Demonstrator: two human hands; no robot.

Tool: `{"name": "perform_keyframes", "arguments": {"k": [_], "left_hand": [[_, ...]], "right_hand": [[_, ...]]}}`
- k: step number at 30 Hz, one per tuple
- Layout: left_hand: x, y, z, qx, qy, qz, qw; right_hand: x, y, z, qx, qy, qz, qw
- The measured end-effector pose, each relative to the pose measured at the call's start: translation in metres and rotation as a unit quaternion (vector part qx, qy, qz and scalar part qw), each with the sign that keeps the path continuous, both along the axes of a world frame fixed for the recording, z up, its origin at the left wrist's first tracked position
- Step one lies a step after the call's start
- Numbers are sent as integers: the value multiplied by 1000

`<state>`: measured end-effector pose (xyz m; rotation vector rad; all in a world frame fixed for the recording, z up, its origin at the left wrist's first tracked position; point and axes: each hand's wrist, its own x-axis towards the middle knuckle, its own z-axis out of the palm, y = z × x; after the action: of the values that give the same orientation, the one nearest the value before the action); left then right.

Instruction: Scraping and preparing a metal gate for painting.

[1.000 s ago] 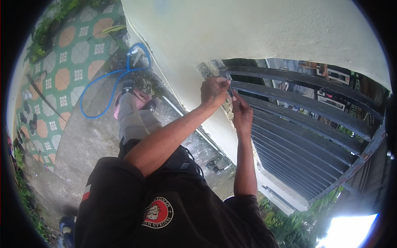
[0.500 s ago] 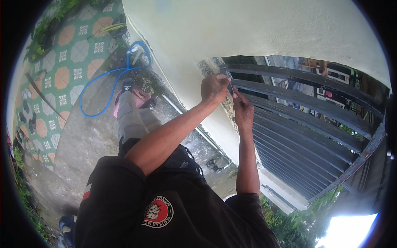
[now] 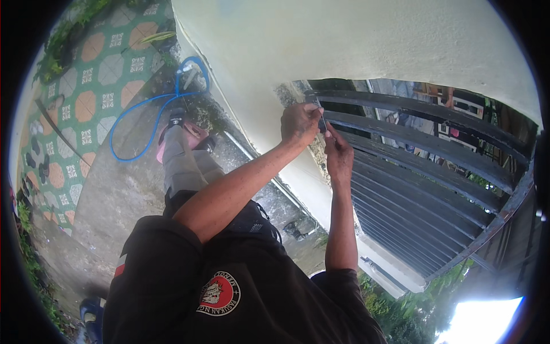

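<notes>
My left hand [image 3: 300, 124] is closed at the edge of the wall opening, its thumb and fingertips pinched together. A thin dark strip [image 3: 323, 121] runs between those fingertips and my right hand [image 3: 340, 153]. The fingers of the right hand grip the strip's lower end, with the forefinger lying along it. Its exact kind is too small to make out. Both hands are at the near ends of the dark slats of a grille [image 3: 401, 129]. Chipped, rough plaster [image 3: 318, 150] shows along the opening's edge beside them.
The cream wall [image 3: 355, 40] rises beyond my hands. A looped blue hose [image 3: 136, 159] lies on the concrete ground to the left, near a pink item [image 3: 195, 136] by my foot. Green patterned tiles [image 3: 86, 106] with several shoes lie farther left. Shelves show behind the slats.
Both hands have shifted very slightly to the right, and the left fingers sit a little differently on the strip. The strip stays between them.
</notes>
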<state>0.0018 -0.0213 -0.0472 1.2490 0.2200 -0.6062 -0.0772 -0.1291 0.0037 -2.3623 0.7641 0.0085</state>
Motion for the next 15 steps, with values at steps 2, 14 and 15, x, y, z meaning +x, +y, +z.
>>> {"name": "perform_keyframes", "arguments": {"k": [2, 14, 15], "left_hand": [[5, 0, -17, -3, -16, 2, 1000], [2, -2, -32, 18, 5, 7, 1000], [2, -6, -32, 30, 3, -10, 1000]], "right_hand": [[11, -3, -4, -38, 93, 6, 995], [3, 1, -16, -1, 75, -11, 997], [1, -3, -18, 8, 51, 1, 999]]}}
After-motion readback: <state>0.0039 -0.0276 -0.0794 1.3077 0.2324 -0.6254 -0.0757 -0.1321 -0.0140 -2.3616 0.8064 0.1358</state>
